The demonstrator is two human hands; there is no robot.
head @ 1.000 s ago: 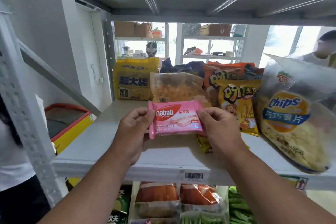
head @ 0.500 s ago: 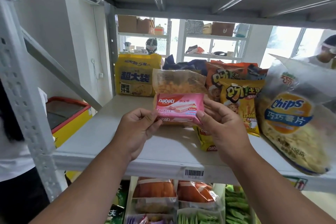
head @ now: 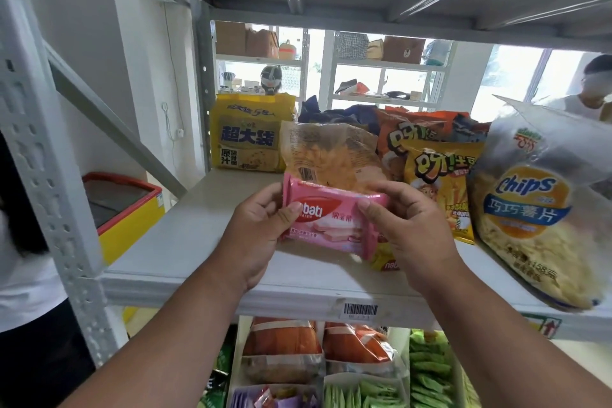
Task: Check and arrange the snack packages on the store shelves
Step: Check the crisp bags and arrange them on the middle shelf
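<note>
A pink Nabati wafer pack [head: 334,222] is held between both hands just above the grey shelf [head: 185,235], tilted with its right end lower. My left hand [head: 258,232] grips its left end, thumb on the front. My right hand [head: 407,228] grips its right end. Under my right hand lies a yellow Nabati pack [head: 385,262], mostly hidden. Directly behind stands a clear bag of orange snacks [head: 328,156].
A yellow noodle multipack [head: 251,139] stands at the back left, orange and yellow fries bags [head: 440,175] at the right, and a big chips bag [head: 536,209] overhangs the front right edge. Bare shelf lies left of the hands. Lower bins [head: 318,361] hold more snacks. People stand at both sides.
The pink pack, first held flat facing me, was pushed toward the clear bag and is now lower and tilted. Both hands have re-gripped its ends.
</note>
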